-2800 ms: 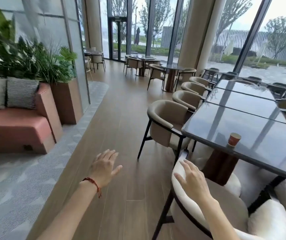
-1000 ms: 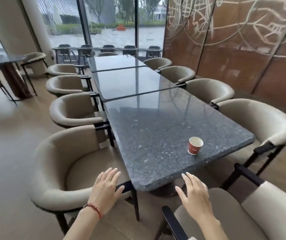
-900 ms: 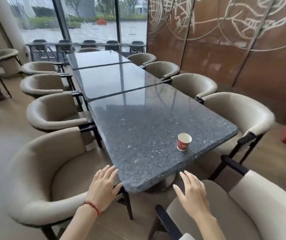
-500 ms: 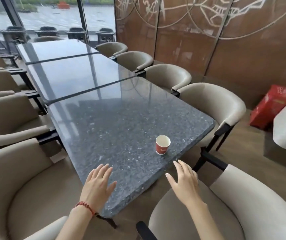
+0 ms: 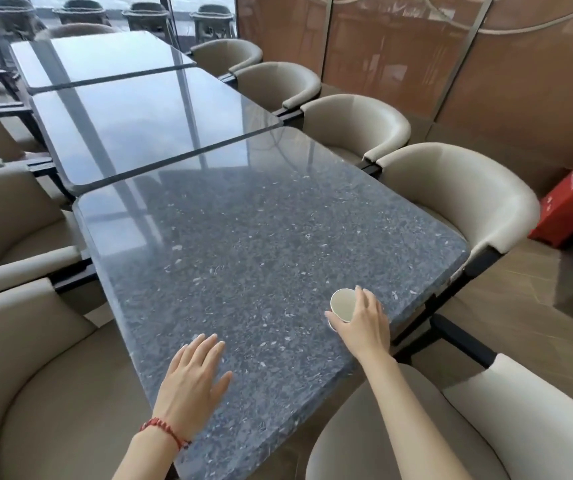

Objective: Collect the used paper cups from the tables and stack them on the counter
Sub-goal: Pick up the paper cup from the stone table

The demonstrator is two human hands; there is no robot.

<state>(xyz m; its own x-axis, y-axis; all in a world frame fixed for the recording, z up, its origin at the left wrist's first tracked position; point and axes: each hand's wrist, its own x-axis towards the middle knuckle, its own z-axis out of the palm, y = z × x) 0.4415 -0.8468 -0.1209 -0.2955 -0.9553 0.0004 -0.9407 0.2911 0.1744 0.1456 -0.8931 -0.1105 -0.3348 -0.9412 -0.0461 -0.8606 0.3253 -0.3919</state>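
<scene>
No lettering is legible; the red box bears yellow marks too blurred to read.

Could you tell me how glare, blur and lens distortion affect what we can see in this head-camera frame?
Head view: window glare washes out the two far tables, while the near table shows its speckles clearly; wide-angle distortion bows the chairs at the edges; the right hand at the paper cup is slightly soft, so its grip is unclear; the left hand is sharp.
</scene>
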